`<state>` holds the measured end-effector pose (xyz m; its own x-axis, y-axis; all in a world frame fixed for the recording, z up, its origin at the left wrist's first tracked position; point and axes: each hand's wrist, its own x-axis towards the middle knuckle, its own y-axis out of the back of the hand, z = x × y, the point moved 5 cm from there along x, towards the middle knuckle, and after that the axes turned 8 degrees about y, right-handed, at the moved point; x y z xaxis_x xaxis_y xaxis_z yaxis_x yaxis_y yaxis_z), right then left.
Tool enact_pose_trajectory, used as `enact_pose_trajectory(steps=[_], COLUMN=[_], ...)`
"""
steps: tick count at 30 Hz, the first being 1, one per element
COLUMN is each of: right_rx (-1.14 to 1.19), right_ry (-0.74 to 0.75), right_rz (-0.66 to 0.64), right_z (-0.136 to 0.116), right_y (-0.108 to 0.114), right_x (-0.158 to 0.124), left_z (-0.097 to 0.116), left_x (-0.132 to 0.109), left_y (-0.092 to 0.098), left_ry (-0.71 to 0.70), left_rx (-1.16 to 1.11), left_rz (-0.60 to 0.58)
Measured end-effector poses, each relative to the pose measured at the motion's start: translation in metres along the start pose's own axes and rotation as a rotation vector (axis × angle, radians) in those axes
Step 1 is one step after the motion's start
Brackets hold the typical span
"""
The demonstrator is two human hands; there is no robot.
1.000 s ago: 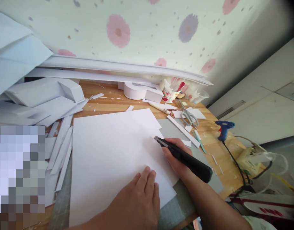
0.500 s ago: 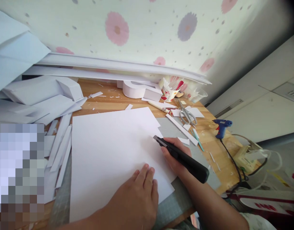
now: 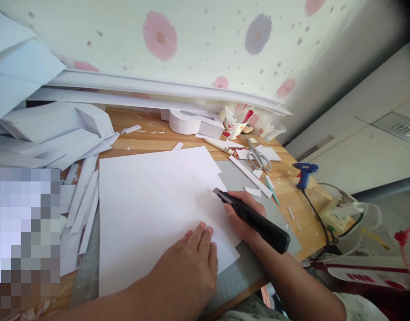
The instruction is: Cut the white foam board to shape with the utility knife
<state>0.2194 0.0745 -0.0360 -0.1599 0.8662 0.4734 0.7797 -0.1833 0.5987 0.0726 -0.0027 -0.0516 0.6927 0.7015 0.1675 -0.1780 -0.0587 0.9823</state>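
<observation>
A large white sheet of board [image 3: 148, 200] lies on a grey cutting mat [image 3: 238, 176], with a small step cut into its right edge. My left hand [image 3: 193, 263] rests flat on the sheet's lower right part, fingers stretched out. Wrapped round a black utility knife [image 3: 258, 222], my right hand [image 3: 243, 214] is closed at the sheet's right side. The knife's blade tip points up and left over the sheet; whether it touches the surface I cannot tell.
White offcut strips [image 3: 88, 214] and folded white pieces [image 3: 54, 129] crowd the left. Behind the sheet stand a white letter-like shape [image 3: 188, 122] and a paper cup [image 3: 234, 128]. Scissors [image 3: 258, 158], a thin white strip [image 3: 250, 176] and a blue glue gun [image 3: 304, 174] with its cord lie rightward.
The whole view has shifted slightly, so the table and wall sit a little higher and further left. Both hands, the knife and the sheet keep nearly the same places relative to each other.
</observation>
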Motion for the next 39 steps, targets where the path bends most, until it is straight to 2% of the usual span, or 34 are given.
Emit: enact_pose_trajectory(steps=[7,20,25,31,39], right_rx=[-0.008,-0.034,-0.043,-0.069,-0.059], right_ry=[0.011,-0.011,-0.009,0.011,0.007], right_rz=[0.016,0.0,-0.001,0.015,0.018], right_z=[0.0,-0.008,-0.012,-0.017,-0.019], right_y=[0.002,0.005,0.007,0.01,0.011], right_x=[-0.007,-0.013,-0.018,-0.023,-0.03], left_z=[0.0,0.0,0.001,0.001,-0.001], left_x=[0.003,0.0,0.004,0.005,0.006], left_y=[0.0,0.004,0.009,0.008,0.009], left_ry=[0.005,0.03,0.015,0.019,0.032], left_rx=[-0.001,-0.012,0.009,0.02,-0.001], left_rz=[-0.103,-0.093,-0.136,-0.107,-0.156])
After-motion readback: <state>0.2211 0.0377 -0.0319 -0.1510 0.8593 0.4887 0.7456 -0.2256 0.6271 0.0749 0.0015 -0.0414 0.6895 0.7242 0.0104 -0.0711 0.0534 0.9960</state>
